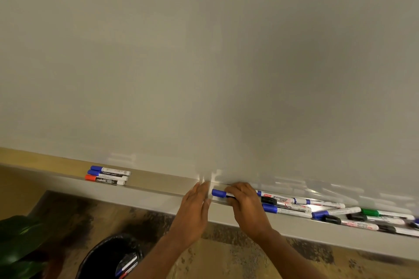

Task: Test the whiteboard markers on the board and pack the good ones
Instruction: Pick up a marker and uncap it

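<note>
On the tray ledge (158,184) under the whiteboard (204,63), a blue-capped marker (219,193) lies lengthwise along the ledge, cap pointing left. Right hand (246,203) grasps its barrel; left hand (195,208) is released, fingers flat, just beside the cap and nearer it. Untested pile (340,213) lies right; three sorted markers (107,175) well left; bin (113,258) below.

You're looking at a grey ledge (158,190) under the board: three markers (106,175) are lying together at its left, and a loose heap of markers (335,213) is lying at right.
</note>
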The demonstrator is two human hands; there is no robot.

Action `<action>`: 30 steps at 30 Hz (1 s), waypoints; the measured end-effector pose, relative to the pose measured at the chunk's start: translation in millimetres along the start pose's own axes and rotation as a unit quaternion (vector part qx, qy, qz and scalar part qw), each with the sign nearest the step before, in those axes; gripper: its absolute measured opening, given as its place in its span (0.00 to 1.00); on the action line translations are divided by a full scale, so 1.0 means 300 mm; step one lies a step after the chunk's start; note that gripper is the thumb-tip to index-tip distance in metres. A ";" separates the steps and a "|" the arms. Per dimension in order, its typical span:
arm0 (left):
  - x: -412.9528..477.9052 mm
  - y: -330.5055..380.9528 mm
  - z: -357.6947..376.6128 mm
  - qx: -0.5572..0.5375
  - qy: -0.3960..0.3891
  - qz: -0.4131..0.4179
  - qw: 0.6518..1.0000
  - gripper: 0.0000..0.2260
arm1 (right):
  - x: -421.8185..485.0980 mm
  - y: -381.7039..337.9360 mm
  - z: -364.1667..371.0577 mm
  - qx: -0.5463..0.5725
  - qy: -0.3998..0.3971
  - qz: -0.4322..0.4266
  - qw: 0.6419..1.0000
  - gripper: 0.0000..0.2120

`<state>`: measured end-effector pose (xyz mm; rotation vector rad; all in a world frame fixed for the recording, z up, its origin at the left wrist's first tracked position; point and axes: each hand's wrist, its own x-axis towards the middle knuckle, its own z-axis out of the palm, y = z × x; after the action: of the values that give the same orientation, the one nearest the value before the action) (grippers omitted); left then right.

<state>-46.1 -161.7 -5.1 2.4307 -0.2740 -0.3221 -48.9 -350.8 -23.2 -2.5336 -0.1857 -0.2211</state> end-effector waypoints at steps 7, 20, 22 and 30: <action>0.022 0.168 -0.156 -0.354 0.096 -0.065 0.928 0.13 | 0.040 -0.168 -0.148 0.212 0.034 0.065 0.975 0.11; -0.090 0.565 -0.604 -0.528 0.022 0.044 0.848 0.13 | 0.102 -0.593 -0.646 0.413 0.076 0.093 0.903 0.11; -0.108 0.617 -0.670 -0.536 0.008 0.070 0.842 0.14 | 0.100 -0.644 -0.724 0.442 0.070 0.094 0.889 0.09; -0.173 0.815 -0.874 -0.534 -0.078 0.166 0.826 0.17 | 0.100 -0.817 -0.978 0.495 0.054 0.077 0.864 0.15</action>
<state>-44.7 -178.3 356.7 1.2179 -0.4350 -0.3788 -98.2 -313.3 355.3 -1.4903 -0.0265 -0.1451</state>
